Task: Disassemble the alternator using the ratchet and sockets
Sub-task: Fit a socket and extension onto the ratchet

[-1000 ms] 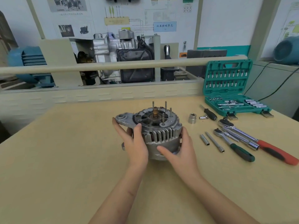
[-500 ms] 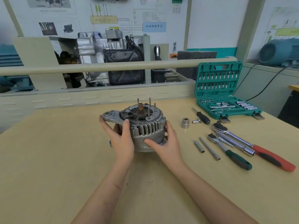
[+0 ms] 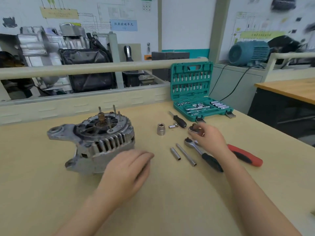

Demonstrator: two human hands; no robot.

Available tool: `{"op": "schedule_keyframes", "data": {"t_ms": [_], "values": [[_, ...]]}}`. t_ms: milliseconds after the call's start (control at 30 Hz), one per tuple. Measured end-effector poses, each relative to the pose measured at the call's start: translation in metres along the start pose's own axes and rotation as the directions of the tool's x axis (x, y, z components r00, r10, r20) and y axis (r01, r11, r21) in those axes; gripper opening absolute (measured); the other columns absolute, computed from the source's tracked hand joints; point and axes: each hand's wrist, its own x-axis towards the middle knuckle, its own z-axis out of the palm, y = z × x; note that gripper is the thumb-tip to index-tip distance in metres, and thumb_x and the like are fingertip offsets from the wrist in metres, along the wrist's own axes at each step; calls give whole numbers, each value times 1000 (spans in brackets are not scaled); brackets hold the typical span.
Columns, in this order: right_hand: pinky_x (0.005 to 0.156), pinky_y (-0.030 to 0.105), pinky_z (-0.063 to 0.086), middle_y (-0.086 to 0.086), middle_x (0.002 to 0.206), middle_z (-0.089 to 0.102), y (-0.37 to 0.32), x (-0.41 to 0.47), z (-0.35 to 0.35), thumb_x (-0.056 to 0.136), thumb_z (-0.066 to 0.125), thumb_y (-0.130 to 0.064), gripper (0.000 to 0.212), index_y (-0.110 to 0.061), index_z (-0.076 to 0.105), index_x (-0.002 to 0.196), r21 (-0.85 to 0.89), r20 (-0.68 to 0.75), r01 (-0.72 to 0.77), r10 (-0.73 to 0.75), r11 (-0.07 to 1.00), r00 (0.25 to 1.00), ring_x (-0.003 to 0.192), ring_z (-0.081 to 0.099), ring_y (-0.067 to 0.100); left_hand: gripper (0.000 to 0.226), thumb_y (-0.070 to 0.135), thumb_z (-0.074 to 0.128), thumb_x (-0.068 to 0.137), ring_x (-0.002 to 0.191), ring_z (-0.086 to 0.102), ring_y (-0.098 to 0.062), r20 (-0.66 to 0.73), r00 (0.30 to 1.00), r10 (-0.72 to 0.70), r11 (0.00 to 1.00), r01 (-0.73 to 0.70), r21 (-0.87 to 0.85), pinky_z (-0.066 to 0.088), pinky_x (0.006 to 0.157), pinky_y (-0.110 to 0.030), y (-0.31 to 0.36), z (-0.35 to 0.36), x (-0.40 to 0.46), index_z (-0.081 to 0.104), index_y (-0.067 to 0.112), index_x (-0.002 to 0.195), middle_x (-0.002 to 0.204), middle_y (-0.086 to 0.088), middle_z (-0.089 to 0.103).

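Now the alternator (image 3: 95, 142) sits on the bench (image 3: 170, 201) toward its left side, shaft end and studs pointing up, mounting ear to the left. Left hand (image 3: 127, 169) is just in front of it w/ fingers loosely curled, nothing in the grip; blurred, so can't tell if fingertips touch the housing.

Right hand (image 3: 208, 137) is over the tool spread at bench centre-right, fingers bent down onto the head of the red-handled ratchet (image 3: 245, 156); whether the grip is actually pinching it or only touching, can't tell. Handle sticks out from under the hand toward the bench's right edge.

Just beside it, nearer the alternator, lies the black-handled ratchet (image 3: 203, 154), then two extension bars (image 3: 185, 155) side by side. A large socket (image 3: 161, 129) stands upright between alternator and right hand, w/ a small socket (image 3: 173, 126) and a black screwdriver handle (image 3: 178, 120) just behind. Green socket case (image 3: 196, 92) is open at the bench's far edge, lid upright, bits and sockets in their slots.
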Motion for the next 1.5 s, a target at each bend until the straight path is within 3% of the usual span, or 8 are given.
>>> {"op": "schedule_keyframes", "data": {"t_ms": [167,333,500,667,867,1000,1233,1500], "values": [[71,28,43,0,113,59,9,1,16,87,56,-38,40,-25,49,124,-209,184,32,7,977,983,98,54,18,29,15,44,94,106,56,-17,435,869,-236,946,307,-99,45,88,-31,6,79,53,59,14,118,114,-1,62],[76,31,46,5,118,59,8,-1,22,91,53,-29,35,-22,48,125,-274,221,71,-9,959,975,104,56,22,42,0,42,87,121,46,-16,451,813,-369,840,499,-212,33,101,-23,-5,123,56,57,15,123,129,0,54],[57,19,47,2,91,62,9,0,-1,96,44,-22,24,-11,55,113,221,159,-64,28,973,987,74,56,12,48,-1,42,85,128,41,-16,441,812,-384,823,517,-235,26,101,-16,-19,129,32,53,17,128,137,0,47],[39,18,42,-1,59,62,5,-3,-23,99,37,-27,30,-5,57,105,910,292,-315,124,271,948,44,50,8,41,6,45,88,129,38,-15,466,829,-311,882,434,-184,27,102,-19,-18,132,32,57,21,124,140,4,46],[30,13,24,-4,49,49,12,-1,-29,98,35,-37,40,-6,57,89,957,284,-289,128,19,950,34,34,5,11,21,55,89,99,54,-18,502,815,-290,885,428,-182,41,86,-30,-19,129,34,60,16,96,100,1,63],[30,14,24,-3,53,46,20,1,-32,98,36,-34,37,-5,57,86,960,262,-233,213,-153,941,34,32,5,18,26,59,87,108,52,-14,492,784,-379,815,534,-225,40,88,-24,-18,129,31,60,17,102,114,3,61],[29,14,24,-2,53,45,18,1,-26,98,36,-30,34,-5,55,86,949,306,-278,227,-149,925,33,34,6,35,30,65,82,127,39,-13,521,726,-448,750,623,-223,28,94,-17,-16,130,31,61,13,112,134,-3,47],[31,13,22,-3,54,43,24,2,-25,96,38,-27,28,-8,54,82,956,291,-263,329,-127,899,32,33,6,31,45,55,86,91,52,-18,329,745,-580,793,609,18,34,67,-28,-8,125,34,64,18,100,72,4,54]]}}
